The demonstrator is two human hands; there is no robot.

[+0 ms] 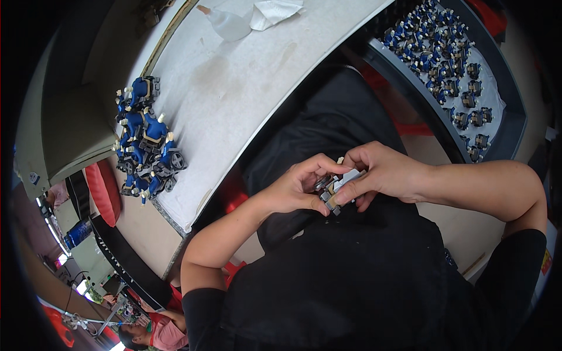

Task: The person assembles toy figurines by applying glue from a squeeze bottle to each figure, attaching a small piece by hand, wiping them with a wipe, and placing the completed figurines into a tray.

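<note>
Above my lap, both hands hold a small toy figure in a wheelchair (332, 202), with grey and tan parts showing. My left hand (290, 187) closes on its left side with thumb and fingers. From the other side my right hand (380, 172) grips it, thumb across the front. A pale grey-white piece (349, 177) shows between the right thumb and fingers; whether it belongs to the toy or is separate, I cannot tell. The fingers cover much of the toy.
Several blue toy wheelchair figures (143, 140) are clustered on the white table (234, 88) at left. A squeeze bottle (228, 24) and crumpled white paper (275, 11) lie at its far side. A dark tray (512, 111) at right holds many figures. A person (167, 333) sits at lower left.
</note>
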